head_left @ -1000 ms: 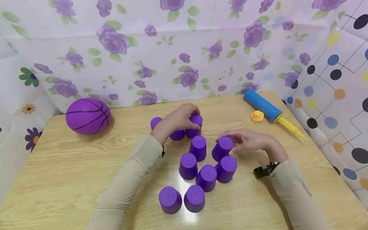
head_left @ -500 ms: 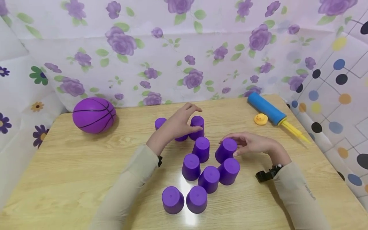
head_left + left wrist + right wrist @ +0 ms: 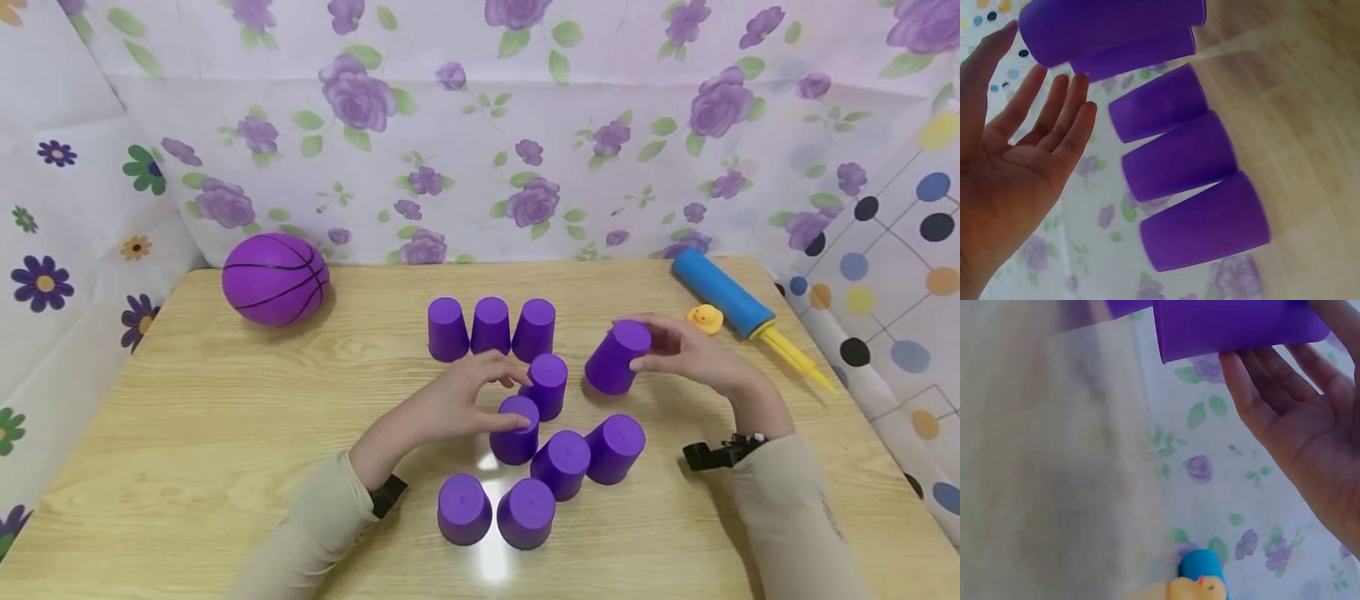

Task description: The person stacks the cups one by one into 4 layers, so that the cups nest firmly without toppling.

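Note:
Several purple cups stand upside down on the wooden table. My right hand [image 3: 693, 354] grips one purple cup [image 3: 617, 358] between thumb and fingers; it leans slightly and seems raised off the table. In the right wrist view that cup [image 3: 1235, 328] lies across my fingertips. My left hand [image 3: 450, 404], fingers spread, reaches over to a purple cup [image 3: 515, 433] in the middle, its thumb in front of the cup's top. In the left wrist view the fingers are loosely extended near a cup [image 3: 1110, 25]; whether they touch it, I cannot tell.
Three cups make a row at the back, the middle one [image 3: 491, 325] between its neighbours. Two cups stand in front, one at the left [image 3: 464, 510]. A purple ball [image 3: 275, 280] sits back left. A rubber duck [image 3: 706, 318] and a blue pump [image 3: 723, 293] lie back right.
My left hand has left the right-hand cup of the back row and come nearer, to a middle cup. My right hand has moved its cup away from the neighbouring cup, toward the back.

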### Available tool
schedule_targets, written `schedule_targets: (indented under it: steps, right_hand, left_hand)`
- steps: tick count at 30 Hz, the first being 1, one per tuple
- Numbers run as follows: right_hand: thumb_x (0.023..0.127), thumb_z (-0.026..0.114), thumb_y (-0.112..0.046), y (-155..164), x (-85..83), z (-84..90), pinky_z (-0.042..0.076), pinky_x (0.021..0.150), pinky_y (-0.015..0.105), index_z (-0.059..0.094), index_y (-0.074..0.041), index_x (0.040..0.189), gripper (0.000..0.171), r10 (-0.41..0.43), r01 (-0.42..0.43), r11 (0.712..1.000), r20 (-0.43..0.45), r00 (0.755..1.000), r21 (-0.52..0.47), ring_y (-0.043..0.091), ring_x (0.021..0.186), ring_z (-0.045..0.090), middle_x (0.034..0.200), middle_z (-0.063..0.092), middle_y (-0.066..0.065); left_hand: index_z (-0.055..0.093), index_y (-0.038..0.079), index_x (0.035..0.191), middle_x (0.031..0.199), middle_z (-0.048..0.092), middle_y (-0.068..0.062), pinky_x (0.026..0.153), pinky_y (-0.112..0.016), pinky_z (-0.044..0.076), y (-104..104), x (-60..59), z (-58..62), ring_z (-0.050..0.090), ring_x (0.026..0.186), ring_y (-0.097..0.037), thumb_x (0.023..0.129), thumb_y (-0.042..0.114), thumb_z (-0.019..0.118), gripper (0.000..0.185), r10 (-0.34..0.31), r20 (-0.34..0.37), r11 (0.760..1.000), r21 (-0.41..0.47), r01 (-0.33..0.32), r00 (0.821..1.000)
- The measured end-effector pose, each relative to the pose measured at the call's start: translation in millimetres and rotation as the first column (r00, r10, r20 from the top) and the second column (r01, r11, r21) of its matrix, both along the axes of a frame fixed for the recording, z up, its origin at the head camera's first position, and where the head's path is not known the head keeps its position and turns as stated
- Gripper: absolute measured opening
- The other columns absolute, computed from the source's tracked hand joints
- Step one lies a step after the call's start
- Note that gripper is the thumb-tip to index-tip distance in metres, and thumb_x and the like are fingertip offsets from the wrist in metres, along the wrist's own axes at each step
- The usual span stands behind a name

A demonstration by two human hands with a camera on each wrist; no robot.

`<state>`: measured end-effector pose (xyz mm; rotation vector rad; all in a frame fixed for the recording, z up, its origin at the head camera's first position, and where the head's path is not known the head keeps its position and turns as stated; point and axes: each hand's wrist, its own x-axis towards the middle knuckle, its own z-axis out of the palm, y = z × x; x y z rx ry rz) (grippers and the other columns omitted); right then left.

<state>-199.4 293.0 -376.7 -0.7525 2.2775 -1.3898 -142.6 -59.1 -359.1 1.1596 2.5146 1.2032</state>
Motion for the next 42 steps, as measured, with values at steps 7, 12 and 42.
schedule_targets:
  steps: [7,12,42]
  right_hand:
    - [0.087,0.067,-0.018,-16.1,-18.2,15.2,0.052,0.086,0.026,0.045,-0.014,0.137,0.055,-0.147,0.146,0.989,-0.025,0.989,-0.032,0.013,0.111,0.057,0.124,0.057,0.006]
    - [0.086,0.069,-0.023,-28.5,-34.5,13.3,0.052,0.086,0.023,0.047,-0.014,0.135,0.055,-0.216,0.215,0.976,-0.056,0.975,-0.022,0.011,0.110,0.057,0.123,0.058,0.005]
    - [0.080,0.074,-0.025,-44.3,-59.6,-17.2,0.045,0.097,0.027,0.050,-0.018,0.131,0.057,-0.046,0.045,0.993,0.006,0.999,0.113,0.016,0.117,0.053,0.124,0.057,0.002]
  left_hand:
    - [0.063,0.011,0.112,0.118,0.056,0.004,0.099,-0.025,0.042,-1.1,10.2,3.8,0.052,0.111,-0.010,0.083,0.027,0.071,0.034,-0.052,0.004,0.998,-0.029,0.052,0.999]
    - [0.063,0.014,0.111,0.119,0.057,0.004,0.101,-0.024,0.040,-2.0,15.1,-1.0,0.049,0.115,-0.007,0.083,0.028,0.071,0.032,-0.040,0.029,0.999,-0.001,0.040,0.999]
    - [0.067,0.010,0.107,0.107,0.062,0.001,0.094,-0.016,0.044,1.2,15.7,-11.8,0.056,0.104,-0.010,0.070,0.009,0.082,0.040,0.043,0.283,0.994,0.082,-0.069,0.958]
